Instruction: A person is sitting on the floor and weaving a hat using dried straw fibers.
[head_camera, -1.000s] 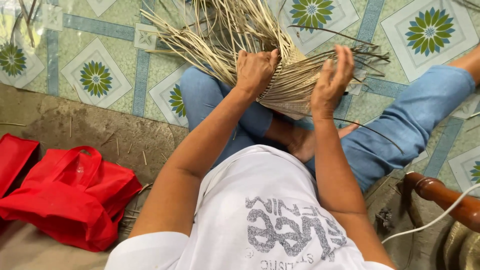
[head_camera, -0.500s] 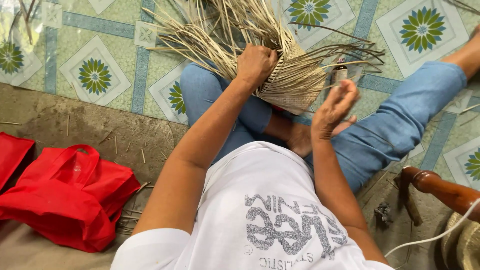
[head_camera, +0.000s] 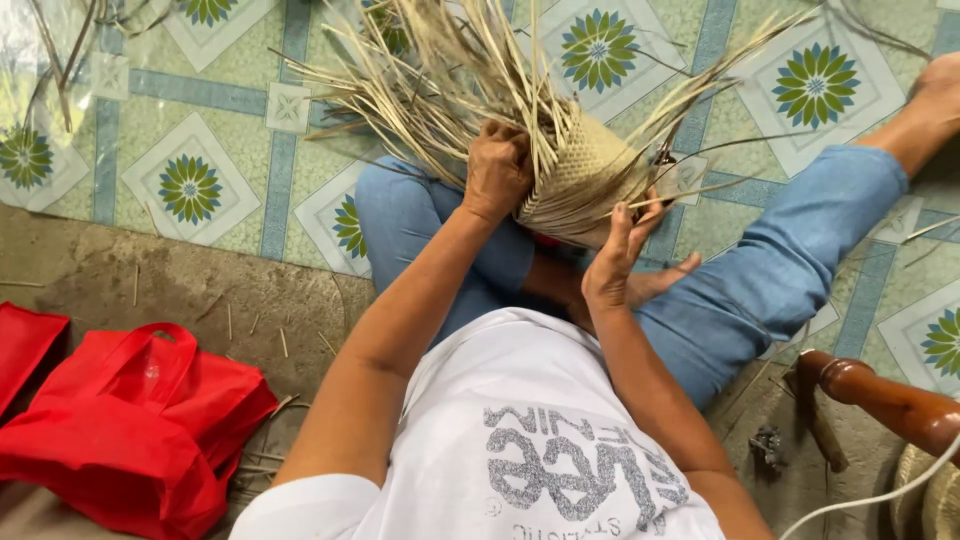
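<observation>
Seated on the tiled floor (head_camera: 215, 130), legs in blue jeans folded, with a half-woven straw basket (head_camera: 585, 175) held over the lap, domed base toward the camera, loose straw strands (head_camera: 440, 75) fanning up and away.

Left hand (head_camera: 497, 172) closed in a fist over a bunch of strands right at the basket's edge — fingers fully curled, grip tight on the straw. Right hand (head_camera: 620, 250) against the lower right side of the woven part, fingers loosely spread and only partly bent, touching the weave and one or two thin strands (whether any is actually pinched, cannot tell).

Judging from this, a step of gathering and tightening strands at the rim. To do it well: keep the fisted bunch close to the woven edge so the tension stays even; steady the dome with the other palm rather than the fingertips; pull along the line of the weave, not across it, since dry straw probably snaps at a sharp bend. Worth keeping stray strands clear of the working bunch.

Off to the side — a red cloth bag (head_camera: 125, 420) on the bare concrete strip, well apart from the work; a wooden chair leg (head_camera: 880, 395) and a white cord (head_camera: 870, 495) near the right knee.
</observation>
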